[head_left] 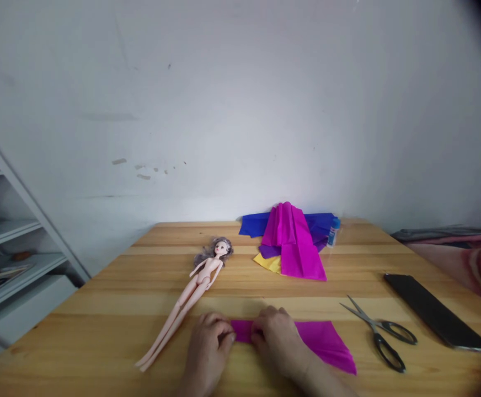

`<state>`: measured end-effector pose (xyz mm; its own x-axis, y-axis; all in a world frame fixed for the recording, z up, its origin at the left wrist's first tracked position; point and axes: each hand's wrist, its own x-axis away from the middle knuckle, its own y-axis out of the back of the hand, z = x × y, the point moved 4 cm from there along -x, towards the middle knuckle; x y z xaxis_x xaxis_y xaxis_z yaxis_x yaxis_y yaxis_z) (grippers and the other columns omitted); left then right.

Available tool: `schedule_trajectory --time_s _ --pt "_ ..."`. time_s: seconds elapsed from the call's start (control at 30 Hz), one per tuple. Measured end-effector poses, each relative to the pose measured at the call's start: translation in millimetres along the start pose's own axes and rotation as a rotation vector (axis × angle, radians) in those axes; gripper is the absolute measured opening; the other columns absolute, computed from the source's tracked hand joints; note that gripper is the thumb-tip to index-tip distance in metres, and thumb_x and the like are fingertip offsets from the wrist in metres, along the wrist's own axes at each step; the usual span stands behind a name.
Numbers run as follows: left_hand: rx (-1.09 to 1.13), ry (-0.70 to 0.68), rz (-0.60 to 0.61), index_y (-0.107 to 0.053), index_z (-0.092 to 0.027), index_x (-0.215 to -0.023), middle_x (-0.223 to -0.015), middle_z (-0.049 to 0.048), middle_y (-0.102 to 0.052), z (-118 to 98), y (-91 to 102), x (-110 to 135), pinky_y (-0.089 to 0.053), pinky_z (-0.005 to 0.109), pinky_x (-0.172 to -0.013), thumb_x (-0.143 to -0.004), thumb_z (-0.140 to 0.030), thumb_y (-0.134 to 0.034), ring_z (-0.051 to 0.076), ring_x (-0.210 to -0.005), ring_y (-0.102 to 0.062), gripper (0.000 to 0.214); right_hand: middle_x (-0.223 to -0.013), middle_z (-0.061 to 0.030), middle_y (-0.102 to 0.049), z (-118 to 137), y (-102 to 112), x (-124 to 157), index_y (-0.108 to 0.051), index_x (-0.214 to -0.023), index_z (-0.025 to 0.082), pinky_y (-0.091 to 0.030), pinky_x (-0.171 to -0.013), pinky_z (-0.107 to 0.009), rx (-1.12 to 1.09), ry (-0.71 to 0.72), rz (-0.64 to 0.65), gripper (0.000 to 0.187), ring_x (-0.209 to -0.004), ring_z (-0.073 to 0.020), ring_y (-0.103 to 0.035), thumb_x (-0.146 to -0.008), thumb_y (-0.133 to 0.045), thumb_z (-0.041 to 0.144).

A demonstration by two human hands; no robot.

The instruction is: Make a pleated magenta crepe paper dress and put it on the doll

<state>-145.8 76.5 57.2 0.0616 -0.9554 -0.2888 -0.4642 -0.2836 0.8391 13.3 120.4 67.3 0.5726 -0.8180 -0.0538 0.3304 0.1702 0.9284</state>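
Note:
A thin magenta sheet (325, 341), which looks like crepe paper, lies at the front of the wooden table. My left hand (210, 344) pinches its left end between thumb and fingers. Just to the right, my right hand (276, 336) is closed on the same sheet, fingers curled over its narrow middle part. Between the two hands the sheet (242, 330) forms a narrow band, and it widens to the right of my right wrist. A bare doll (199, 281) with greyish hair lies on its back, left of my hands.
Open scissors (375, 322) with black handles lie to the right, beside a dark flat slab (434, 311). Near the wall are magenta (292, 242), blue (252, 224) and yellow sheets (269, 263) and a glue stick (332, 234). A shelf unit (17, 231) stands at left.

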Motion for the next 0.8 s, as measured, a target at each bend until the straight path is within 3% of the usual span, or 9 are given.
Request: schedule_trajectory --time_s 0.2,0.33,0.6,0.8 --pt "-0.049 0.029 -0.05 -0.065 -0.02 -0.061 -0.106 0.0078 -0.065 5.3 -3.6 0.1 -0.041 0.041 -0.091 -0.07 -0.012 -0.058 0.025 -0.103 -0.055 0.014 -0.081 -0.0096 -0.07 3.5 -0.2 -5.2 -0.071 -0.077 0.019 -0.039 -0.077 -0.034 0.07 -0.039 0.047 0.021 -0.083 -0.0229 -0.06 -0.074 -0.051 0.024" --pt "-0.1 0.039 -0.032 -0.066 -0.02 -0.062 -0.111 0.0084 -0.064 5.5 -6.2 -2.4 -0.038 0.042 -0.095 -0.071 -0.012 -0.057 0.026 -0.109 -0.052 0.015 -0.082 -0.0117 -0.07 4.6 0.1 -8.3 -0.071 -0.078 0.018 -0.042 -0.077 -0.037 0.097 -0.062 0.047 0.023 -0.084 -0.0256 -0.062 -0.074 -0.049 0.025" --pt "-0.159 0.107 0.118 -0.067 -0.018 -0.065 -0.107 0.0079 -0.063 -7.8 3.7 -13.7 -0.035 0.036 -0.095 -0.071 -0.014 -0.058 0.023 -0.106 -0.052 0.012 -0.087 -0.0144 -0.072 12.4 11.0 -12.7 -0.073 -0.083 0.016 -0.045 -0.079 -0.038 0.157 -0.098 0.137 0.025 -0.088 -0.0279 -0.064 -0.074 -0.052 0.024" --pt "-0.186 0.064 0.206 -0.066 -0.018 -0.061 -0.098 0.0077 -0.064 -12.8 9.3 -23.6 -0.036 0.032 -0.089 -0.068 -0.017 -0.059 0.022 -0.101 -0.053 0.01 -0.086 -0.0124 -0.073 11.9 16.3 -16.0 -0.074 -0.082 0.019 -0.046 -0.078 -0.037 0.112 -0.122 0.188 0.023 -0.087 -0.0273 -0.066 -0.074 -0.053 0.025"
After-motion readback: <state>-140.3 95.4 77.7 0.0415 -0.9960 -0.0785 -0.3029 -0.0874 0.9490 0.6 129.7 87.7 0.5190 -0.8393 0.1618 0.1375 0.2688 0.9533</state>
